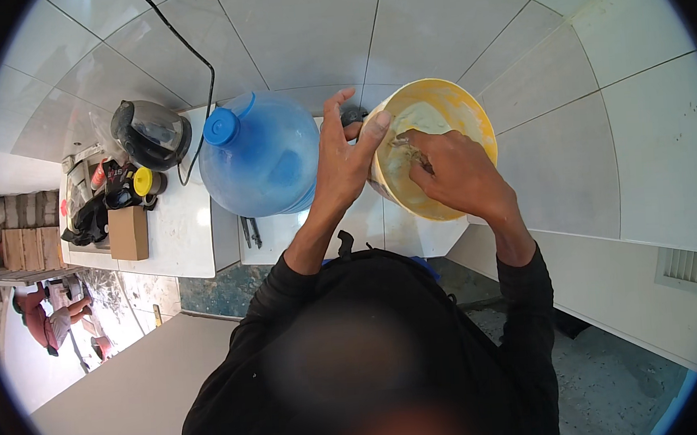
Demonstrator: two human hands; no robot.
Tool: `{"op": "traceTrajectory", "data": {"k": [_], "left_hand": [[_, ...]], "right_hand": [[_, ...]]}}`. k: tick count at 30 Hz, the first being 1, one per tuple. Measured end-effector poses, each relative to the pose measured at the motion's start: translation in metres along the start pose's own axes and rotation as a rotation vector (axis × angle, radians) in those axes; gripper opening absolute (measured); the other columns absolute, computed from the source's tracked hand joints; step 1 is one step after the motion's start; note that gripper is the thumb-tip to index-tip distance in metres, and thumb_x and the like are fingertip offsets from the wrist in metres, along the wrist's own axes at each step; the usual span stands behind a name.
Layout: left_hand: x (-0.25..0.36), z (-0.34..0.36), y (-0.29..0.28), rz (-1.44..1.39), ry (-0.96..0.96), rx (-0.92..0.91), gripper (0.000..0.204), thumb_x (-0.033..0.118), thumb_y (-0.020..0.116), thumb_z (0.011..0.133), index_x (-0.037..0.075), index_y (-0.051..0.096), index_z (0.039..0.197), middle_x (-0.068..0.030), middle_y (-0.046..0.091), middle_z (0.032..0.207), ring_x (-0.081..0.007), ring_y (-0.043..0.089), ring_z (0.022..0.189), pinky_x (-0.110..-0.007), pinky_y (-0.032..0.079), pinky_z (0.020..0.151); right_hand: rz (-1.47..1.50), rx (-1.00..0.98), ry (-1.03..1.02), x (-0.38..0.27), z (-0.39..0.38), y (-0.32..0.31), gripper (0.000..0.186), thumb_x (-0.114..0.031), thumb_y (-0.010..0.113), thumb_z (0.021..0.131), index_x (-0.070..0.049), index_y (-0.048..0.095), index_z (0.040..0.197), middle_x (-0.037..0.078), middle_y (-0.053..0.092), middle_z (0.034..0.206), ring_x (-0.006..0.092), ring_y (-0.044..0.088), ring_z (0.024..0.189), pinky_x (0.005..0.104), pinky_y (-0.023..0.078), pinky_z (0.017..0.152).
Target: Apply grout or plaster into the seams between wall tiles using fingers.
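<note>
A yellow bucket point(477, 115) with pale creamy mixture point(426, 115) inside stands on the white tiled counter. My left hand point(348, 149) grips the bucket's left rim with the thumb, index finger raised. My right hand point(450, 170) is down inside the bucket, its fingers closed on a small mixture-smeared tool point(404, 150), whose shape is partly hidden. A large translucent blue water jug point(256, 167) stands just left of my left hand. Dark slim tools point(251, 231) lie on the counter below the jug.
A glass kettle point(151, 134) with a black cord stands at the left, beside a cardboard box point(128, 237), a yellow-lidded jar point(148, 183) and black items point(86, 224). Tiled walls surround the counter. At the far left, a person in red point(40, 320) bends low near wooden boards point(31, 248).
</note>
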State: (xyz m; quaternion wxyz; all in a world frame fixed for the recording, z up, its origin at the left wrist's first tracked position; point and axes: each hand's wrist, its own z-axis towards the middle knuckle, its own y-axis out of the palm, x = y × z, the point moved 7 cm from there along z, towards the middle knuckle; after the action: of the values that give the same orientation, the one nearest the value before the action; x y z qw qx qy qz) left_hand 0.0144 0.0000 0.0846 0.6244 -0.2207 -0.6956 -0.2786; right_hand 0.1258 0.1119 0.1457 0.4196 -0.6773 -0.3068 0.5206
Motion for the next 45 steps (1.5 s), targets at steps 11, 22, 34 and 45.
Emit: {"op": "traceTrajectory", "data": {"k": [11,22,34,45], "left_hand": [[-0.011,0.010,0.006,-0.069,0.031,0.023,0.073,0.038,0.071,0.099,0.000,0.037,0.150,-0.0144,0.071,0.104,-0.0159,0.068,0.091,-0.030,0.053,0.080],[-0.011,0.002,0.005,-0.009,0.034,0.033,0.074,0.039,0.071,0.098,0.004,0.036,0.152,-0.0145,0.073,0.096,-0.0165,0.069,0.090,-0.031,0.052,0.085],[0.006,-0.006,0.019,-0.109,0.204,0.062,0.092,0.018,0.083,0.085,0.007,0.025,0.156,-0.0182,0.068,0.115,-0.0209,0.070,0.097,-0.030,0.059,0.080],[0.005,-0.015,0.021,-0.141,0.203,0.045,0.097,0.016,0.083,0.081,0.007,0.023,0.156,-0.0196,0.065,0.120,-0.0247,0.071,0.102,-0.033,0.061,0.083]], "right_hand": [[-0.013,-0.059,-0.021,0.021,0.006,0.017,0.042,-0.022,0.064,0.088,-0.004,0.066,0.125,0.022,0.073,0.097,0.0420,0.070,0.096,0.0533,0.054,0.086],[-0.007,0.108,0.083,0.016,-0.013,-0.018,0.040,-0.020,0.061,0.089,-0.004,0.070,0.125,0.017,0.073,0.080,0.0380,0.071,0.079,0.0490,0.056,0.077],[0.042,0.305,0.246,0.030,-0.035,-0.037,0.040,-0.019,0.059,0.094,0.003,0.067,0.126,0.018,0.070,0.074,0.0369,0.070,0.071,0.0469,0.055,0.069],[0.356,0.440,0.323,0.036,-0.053,-0.036,0.037,-0.011,0.060,0.093,0.006,0.069,0.124,0.025,0.063,0.071,0.0390,0.066,0.064,0.0437,0.051,0.063]]}}
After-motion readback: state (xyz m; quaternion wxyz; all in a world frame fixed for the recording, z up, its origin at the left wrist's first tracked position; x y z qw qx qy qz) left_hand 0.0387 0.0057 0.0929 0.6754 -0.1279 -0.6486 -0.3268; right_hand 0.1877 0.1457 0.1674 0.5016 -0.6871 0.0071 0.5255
